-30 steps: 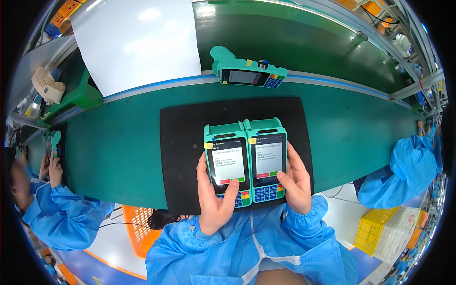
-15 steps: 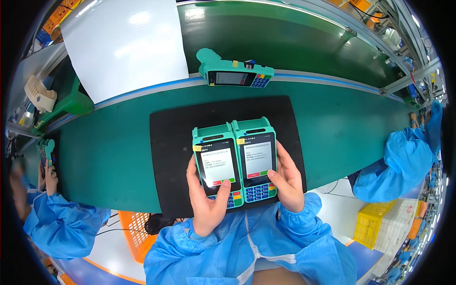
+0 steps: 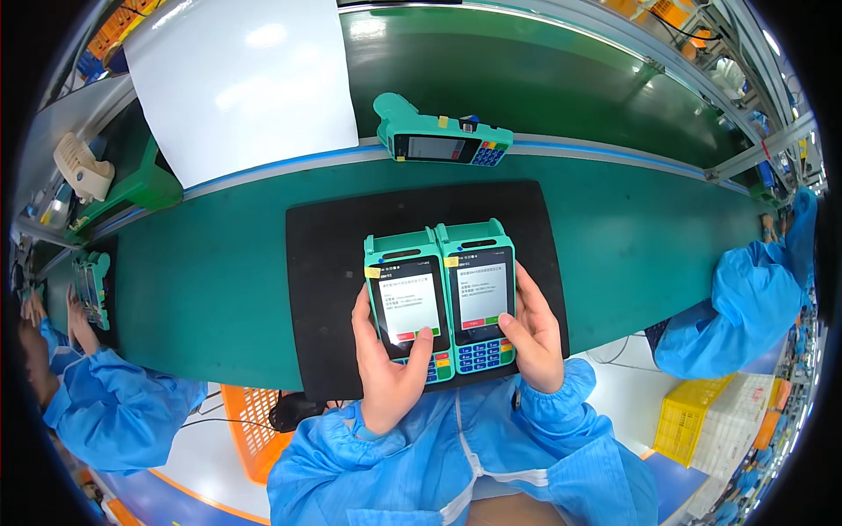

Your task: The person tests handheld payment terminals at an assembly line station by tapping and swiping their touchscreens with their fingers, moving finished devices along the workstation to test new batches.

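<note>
Two teal handheld payment terminals are held side by side over a black mat [image 3: 329, 254], their long edges touching. My left hand [image 3: 391, 373] is closed around the outer side of the left payment terminal [image 3: 409, 298], its thumb on the lower right of the lit screen. My right hand [image 3: 535, 337] grips the right payment terminal [image 3: 481, 289] by its outer edge, with the thumb at the screen's lower right corner. Both screens show text above a red and a green button. Blue number keys show below them; my left thumb and palm hide some of the left keypad. A small yellow sticker marks each terminal.
Another teal terminal [image 3: 447, 145] leans on the metal rail [image 3: 561, 149] behind the mat. A white sheet [image 3: 246, 79] hangs at the back left. Co-workers in blue sleeves sit left [image 3: 123, 403] and right [image 3: 732, 302]. An orange basket [image 3: 246, 430] stands below the table edge.
The view has shifted slightly, so everything sits a little to the right. My grip and thumbs look nearly the same. The left co-worker's hands have moved off their terminal, which now stands apart.
</note>
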Tool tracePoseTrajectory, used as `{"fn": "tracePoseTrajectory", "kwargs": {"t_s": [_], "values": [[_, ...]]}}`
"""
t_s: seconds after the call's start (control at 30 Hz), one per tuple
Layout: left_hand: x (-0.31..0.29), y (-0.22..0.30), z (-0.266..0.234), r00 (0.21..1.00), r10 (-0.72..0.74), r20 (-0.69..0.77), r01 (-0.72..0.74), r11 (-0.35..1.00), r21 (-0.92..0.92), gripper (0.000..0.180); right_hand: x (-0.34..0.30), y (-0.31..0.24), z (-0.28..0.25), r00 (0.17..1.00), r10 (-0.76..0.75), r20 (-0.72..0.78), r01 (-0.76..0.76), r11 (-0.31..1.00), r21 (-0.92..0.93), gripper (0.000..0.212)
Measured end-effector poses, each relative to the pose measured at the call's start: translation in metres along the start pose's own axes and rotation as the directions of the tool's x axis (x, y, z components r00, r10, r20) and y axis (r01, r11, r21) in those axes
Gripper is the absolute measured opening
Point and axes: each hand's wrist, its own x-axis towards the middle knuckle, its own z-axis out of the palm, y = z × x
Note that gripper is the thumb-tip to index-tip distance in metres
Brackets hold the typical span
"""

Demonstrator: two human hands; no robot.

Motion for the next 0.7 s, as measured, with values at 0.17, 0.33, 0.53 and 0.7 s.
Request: {"fn": "tracePoseTrajectory", "kwargs": {"t_s": [0.17,0.33,0.53,0.7], "values": [[-0.002,-0.001,-0.006,1.0,0.006,0.005,-0.006,1.0,-0.003,0.067,-0.001,-0.002,0.002,0.999,0.031,0.017,-0.031,0.999,0.025,0.062],[0.007,0.017,-0.016,0.968,0.238,-0.079,-0.159,0.827,0.539,0.06,0.001,-0.008,-0.002,0.969,-0.248,0.009,0.2,0.758,-0.621,0.056],[0.018,0.044,-0.002,0.934,0.348,0.08,-0.258,0.505,0.823,0.027,0.014,-0.02,0.019,0.943,-0.321,0.084,0.21,0.38,-0.901,0.036],[0.028,0.036,0.014,0.929,0.36,0.092,-0.282,0.524,0.803,0.026,0.024,-0.017,0.032,0.933,-0.335,0.131,0.238,0.302,-0.923,0.035]]}}
